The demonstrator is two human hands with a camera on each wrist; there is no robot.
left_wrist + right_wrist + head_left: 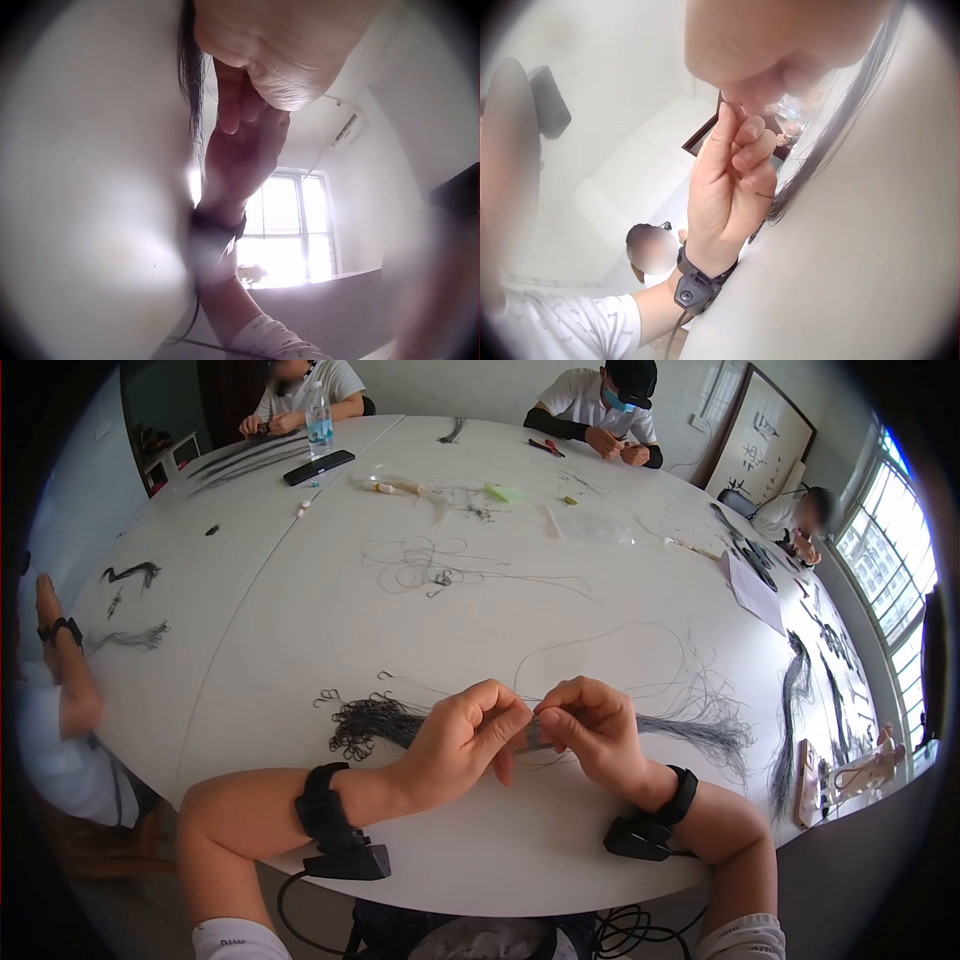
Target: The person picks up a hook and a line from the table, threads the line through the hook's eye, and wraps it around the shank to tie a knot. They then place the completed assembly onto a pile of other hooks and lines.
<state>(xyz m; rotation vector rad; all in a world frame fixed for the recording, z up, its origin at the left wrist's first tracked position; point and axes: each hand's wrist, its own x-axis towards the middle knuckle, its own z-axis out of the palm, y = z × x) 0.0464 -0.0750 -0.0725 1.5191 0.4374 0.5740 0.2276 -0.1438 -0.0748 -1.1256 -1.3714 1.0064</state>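
Note:
My left hand and right hand meet fingertip to fingertip above the white table, thumb against forefinger on each. They pinch a thin fishing line, which loops out over the table behind them; the pinched bit itself is hidden by the fingertips. Under the hands lies a bundle of fishing hooks, dark and tangled, at the left. Its grey line ends fan out at the right. In the right wrist view the left hand has its other fingers curled in.
Loose hooks on coiled line lie farther back. More dark bundles lie along the right side, near a phone stand. A black phone, a water bottle and pliers are at the back. Other people sit around the table.

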